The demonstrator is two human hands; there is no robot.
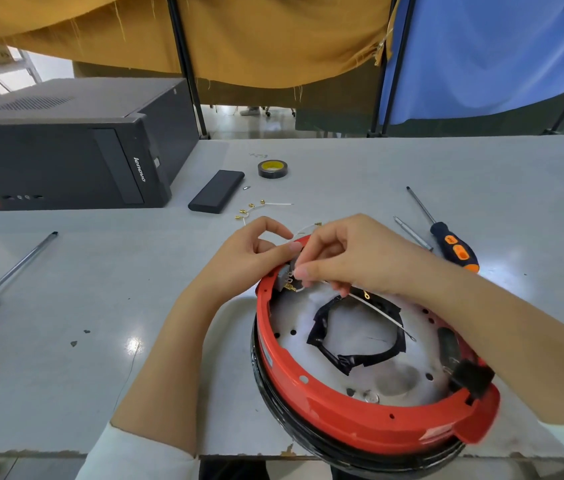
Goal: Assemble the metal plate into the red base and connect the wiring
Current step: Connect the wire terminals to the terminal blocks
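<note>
The red base (325,396) lies upside down at the table's near edge, on a black body. Inside it sits the round metal plate (377,348) with a ring of black tape around its middle. A grey terminal block (283,276) with brass pins stands at the base's far rim. My left hand (256,251) steadies that rim beside the block, thumb and fingers pinched. My right hand (346,254) pinches a white wire (381,311) at the block; the wire trails across the plate and ends in a ring lug.
Loose white wires with brass lugs (259,207) lie beyond the hands, by a black box (216,190) and a tape roll (272,169). An orange-handled screwdriver (446,237) and a metal bit lie right. A long screwdriver (6,275) lies left. A computer tower (65,147) stands far left.
</note>
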